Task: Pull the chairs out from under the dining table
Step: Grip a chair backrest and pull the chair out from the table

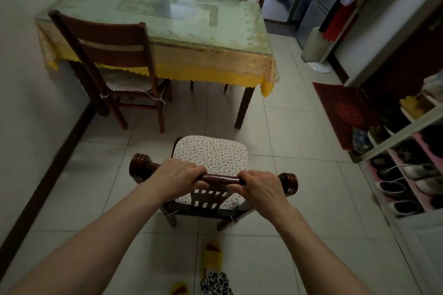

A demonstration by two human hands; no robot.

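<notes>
At upper left we see a second chair [115, 64] tucked at the dining table [167, 19]. In the lower centre, the near chair [213, 163] stands clear on the tiles; our left hand [178, 176] and right hand [262, 187] clasp its top rail.

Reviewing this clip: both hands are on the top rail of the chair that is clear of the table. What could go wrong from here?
1. The left hand and right hand grip the held chair right in front of the yellow slipper; pulling further could drive a leg onto that foot.
2. The shoe rack stands close on the right; swinging the chair that way could knock it.
3. The second chair sits partly under the tablecloth, which might snag.
</notes>
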